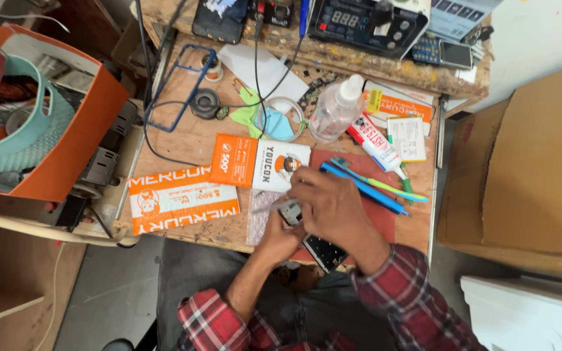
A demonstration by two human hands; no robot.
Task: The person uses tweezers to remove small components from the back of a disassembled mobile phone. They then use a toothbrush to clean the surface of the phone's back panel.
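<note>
Orange-white flat pkgs [183,198] — desk centre.

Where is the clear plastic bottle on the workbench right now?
In the head view, the clear plastic bottle lies tilted on the upper right part of the wooden workbench, between the glue tube and the roll of tape.

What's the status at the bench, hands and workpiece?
Left hand and right hand both on small dark phone at desk edge. Blue toothbrush lies just beyond. Grip hidden.

Clear bottle [335,110] and glue tube [375,146] crowd the bench beyond.
</note>
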